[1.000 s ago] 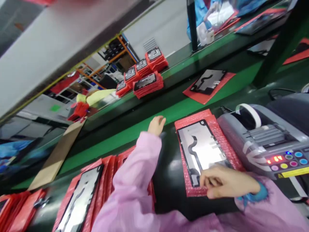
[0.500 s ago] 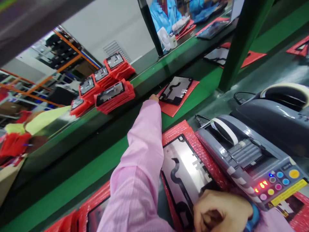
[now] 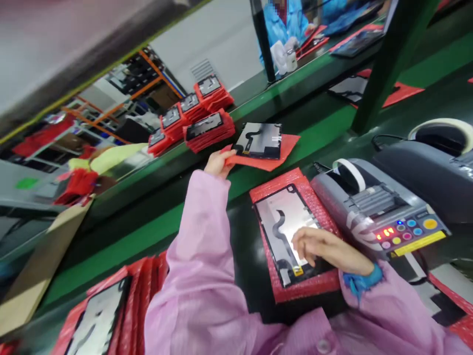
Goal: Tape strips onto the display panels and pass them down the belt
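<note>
Pinching the left corner of a red sheet point(image 3: 287, 150) in my left hand point(image 3: 219, 163), I have the far panel point(image 3: 263, 138) lying on it, just right of my fingers, by the green strip point(image 3: 323, 130). My left hand is the nearer; the panel's long axis is too foreshortened to tell. My right hand point(image 3: 316, 246), empty and loosely curled, is over the near panel point(image 3: 269, 209), whose long axis runs away from me, far end leaning left; contact I can't tell.
</note>
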The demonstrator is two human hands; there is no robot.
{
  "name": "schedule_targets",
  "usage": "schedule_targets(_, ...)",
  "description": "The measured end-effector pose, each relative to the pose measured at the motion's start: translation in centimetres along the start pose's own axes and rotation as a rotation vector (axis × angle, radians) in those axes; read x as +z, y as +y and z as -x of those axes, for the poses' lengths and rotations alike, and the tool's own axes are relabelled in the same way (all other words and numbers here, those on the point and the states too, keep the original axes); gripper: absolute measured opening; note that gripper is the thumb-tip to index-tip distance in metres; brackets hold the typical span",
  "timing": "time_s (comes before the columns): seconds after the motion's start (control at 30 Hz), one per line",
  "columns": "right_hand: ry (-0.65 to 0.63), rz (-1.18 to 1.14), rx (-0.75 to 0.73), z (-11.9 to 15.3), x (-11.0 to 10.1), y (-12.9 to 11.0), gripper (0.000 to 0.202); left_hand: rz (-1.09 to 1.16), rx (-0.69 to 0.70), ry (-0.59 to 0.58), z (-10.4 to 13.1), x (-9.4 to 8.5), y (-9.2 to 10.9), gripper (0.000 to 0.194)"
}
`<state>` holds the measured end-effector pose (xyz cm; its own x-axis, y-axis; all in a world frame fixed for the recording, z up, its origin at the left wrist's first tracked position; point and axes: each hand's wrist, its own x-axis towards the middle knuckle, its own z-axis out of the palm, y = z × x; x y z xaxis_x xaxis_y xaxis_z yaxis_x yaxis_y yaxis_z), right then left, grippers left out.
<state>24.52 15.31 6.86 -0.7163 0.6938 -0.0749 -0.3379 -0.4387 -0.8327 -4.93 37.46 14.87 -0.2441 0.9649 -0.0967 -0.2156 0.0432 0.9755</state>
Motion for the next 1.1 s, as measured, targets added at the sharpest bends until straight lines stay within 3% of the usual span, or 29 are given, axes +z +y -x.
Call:
schedule_targets(0.1,0.18,-0.059,0.046,-1.1,2.7,0.0,0.046,0.031,0.105,0.089,11.4,-5.7,0.3,0.03)
schedule_targets(0.23,0.272,-0.041,0.085,-3.1,7.9,2.0,0.062,0.105,0.125,0.333,25.3,-10.6,-3.4,0.047)
schedule_targets(0.3,0.402,0.236,0.004,-4.2,10.1,3.5,0.073,0.152,0.109,0.434,30.4,-11.8,-6.4,0.051)
schedule_targets(0.4,0.646,0.904,-0.281,-5.9,11.9,5.0,0.072,0.206,0.095,0.541,35.4,-12.5,-10.9,0.056)
schedule_targets(0.47,0.586,1.228,-0.289,-7.4,12.3,5.2,0.049,0.217,0.082,0.588,37.1,-12.6,-13.3,0.056)
schedule_targets(0.6,0.234,1.383,0.138,-10.4,11.9,4.9,0.019,0.187,0.061,0.618,38.3,-12.8,-15.8,0.06)
schedule_targets(0.77,0.3,1.464,0.202,-11.6,11.5,5.0,0.028,-0.003,0.024,0.576,38.6,-13.1,-16.9,0.054)
schedule_targets(0.93,0.281,1.513,0.285,-12.1,12.0,5.8,0.026,-0.35,0.037,0.557,39.8,-12.5,-17.5,0.07)
schedule_targets(1.1,0.231,1.42,0.333,-12.7,11.3,6.3,0.021,-0.333,0.12,0.516,40.0,-12.4,-17.8,0.068)
